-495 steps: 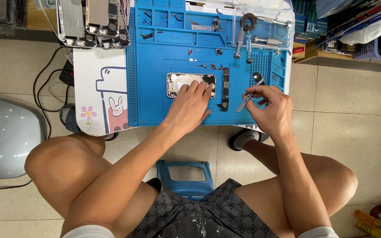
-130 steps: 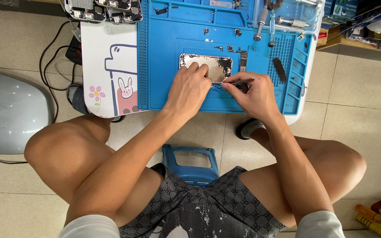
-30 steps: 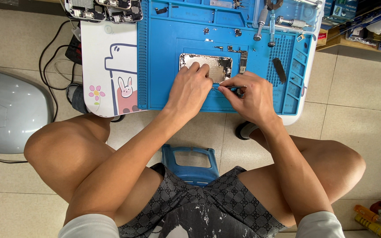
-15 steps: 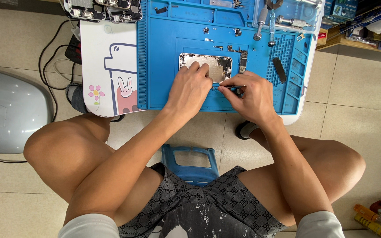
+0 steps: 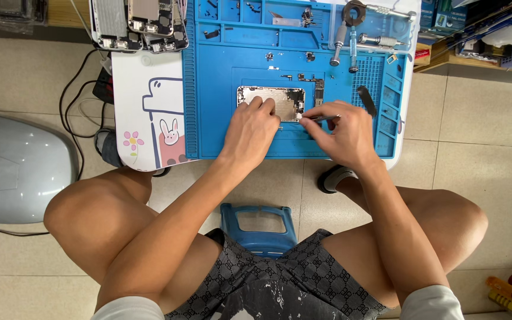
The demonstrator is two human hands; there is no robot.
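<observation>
While mat-bound, hands (image 5: 255, 131) at phone (image 5: 272, 102) edge

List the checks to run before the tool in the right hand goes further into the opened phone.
1. Left hand steadies the opened phone: ok, fingers rest on its lower left part.
2. Right hand grips the thin metal tool: ok, pinched in the fingers.
3. Tool tip on the intended part: cannot tell, too small.
4. Phone lies flat on the blue repair mat: ok.
5. Loose small parts lie apart from the hands: ok, above the phone.
6. Screwdrivers within reach: ok, at the mat's top right.
</observation>
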